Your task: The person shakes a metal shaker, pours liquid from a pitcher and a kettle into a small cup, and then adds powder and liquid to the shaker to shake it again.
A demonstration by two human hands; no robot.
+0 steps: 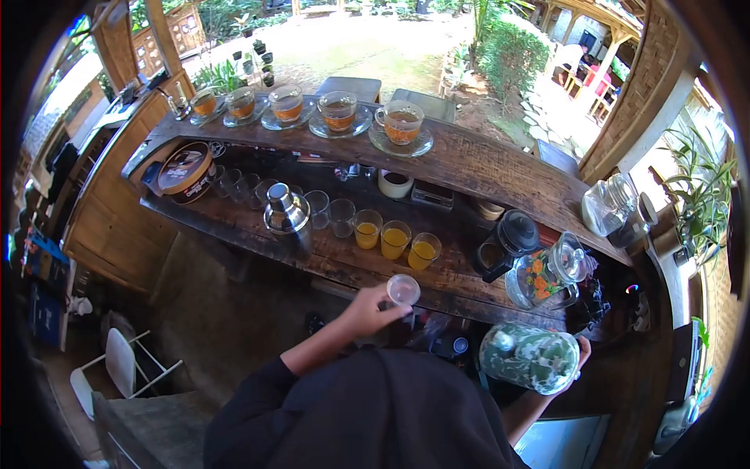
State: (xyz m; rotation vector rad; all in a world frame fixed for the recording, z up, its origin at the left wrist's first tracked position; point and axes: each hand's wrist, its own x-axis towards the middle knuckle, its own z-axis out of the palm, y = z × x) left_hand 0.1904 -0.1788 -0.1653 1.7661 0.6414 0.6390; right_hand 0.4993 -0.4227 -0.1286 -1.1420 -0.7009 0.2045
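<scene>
In my left hand (372, 310) is a small clear round cup or lid (403, 290), pinched between thumb and fingers just off the counter's front edge. My right hand (583, 356) is wrapped round the far end of a large green-and-white mottled jar (530, 358), which lies tilted nearly on its side at the counter's front. Beyond my left hand stand several glasses holding orange liquid, the closest being a glass (424, 251). A clear pitcher (541, 277) with an orange flower pattern stands just past the jar.
Along the raised wooden ledge (484, 160) sit several glass cups of tea on saucers, one cup (402, 125) nearest the middle. A steel shaker (287, 209), empty glasses, a round tub (186, 172) and a French press (512, 238) share the lower counter. A folding chair (121, 361) stands left.
</scene>
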